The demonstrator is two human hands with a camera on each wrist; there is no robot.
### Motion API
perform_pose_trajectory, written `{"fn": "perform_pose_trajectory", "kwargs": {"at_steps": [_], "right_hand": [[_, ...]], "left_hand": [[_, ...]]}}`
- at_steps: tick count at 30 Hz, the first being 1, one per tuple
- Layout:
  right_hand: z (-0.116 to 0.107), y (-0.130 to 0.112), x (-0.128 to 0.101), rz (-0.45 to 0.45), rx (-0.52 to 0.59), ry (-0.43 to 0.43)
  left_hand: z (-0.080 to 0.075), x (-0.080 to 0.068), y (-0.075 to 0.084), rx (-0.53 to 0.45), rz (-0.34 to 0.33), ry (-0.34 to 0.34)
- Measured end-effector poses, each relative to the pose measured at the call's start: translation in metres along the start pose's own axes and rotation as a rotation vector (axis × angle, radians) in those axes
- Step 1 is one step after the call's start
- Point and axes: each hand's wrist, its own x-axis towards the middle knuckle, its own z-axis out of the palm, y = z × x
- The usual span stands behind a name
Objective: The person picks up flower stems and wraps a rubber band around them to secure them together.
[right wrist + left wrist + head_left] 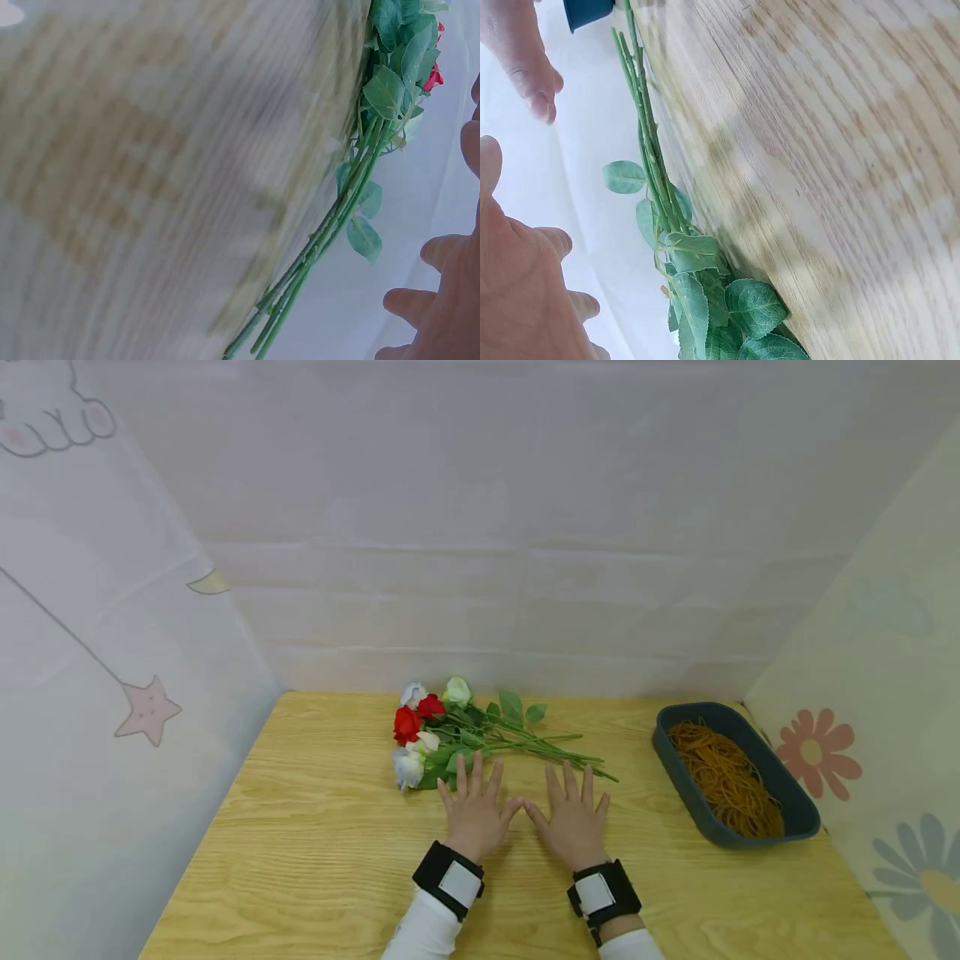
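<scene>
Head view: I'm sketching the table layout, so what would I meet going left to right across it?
Rose blooms → left hand → right hand → dark tray of rubber bands, all on the wooden table.

Both forearms wear white long sleeves that end just short of the wrists. Each wrist carries a broad black strap, like a cuff, with a white rectangular patch set on its upper face. The strap behind the left hand [477,812] sits flush against the sleeve's edge; behind the right hand [573,821] a short bare gap separates strap and sleeve. The hands themselves are bare, without gloves or rings.
</scene>
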Motion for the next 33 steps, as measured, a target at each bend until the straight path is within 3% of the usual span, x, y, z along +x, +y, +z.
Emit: {"fn": "perform_pose_trajectory", "kwargs": {"at_steps": [11,18,21,26,29,33], "right_hand": [[-0.007,0.003,0.026,-0.094,-0.046,0.059],[-0.006,0.014,0.057,-0.131,-0.129,-0.006],[-0.002,0.019,0.076,-0.155,-0.137,-0.039],[0.004,0.023,0.103,-0.173,-0.147,-0.136],[0.005,0.023,0.116,-0.182,-0.194,-0.196],[0.006,0.023,0.129,-0.196,-0.269,-0.236]], "left_hand": [[-0.001,0.0,-0.006,-0.029,-0.007,0.027],[-0.008,-0.012,-0.004,-0.095,0.04,0.078],[-0.01,-0.017,-0.006,-0.217,0.041,0.074],[-0.008,-0.027,-0.01,-0.509,-0.008,-0.04],[-0.004,-0.03,-0.013,-0.571,-0.022,-0.082],[-0.004,-0.03,-0.018,-0.593,-0.034,-0.078]]}}
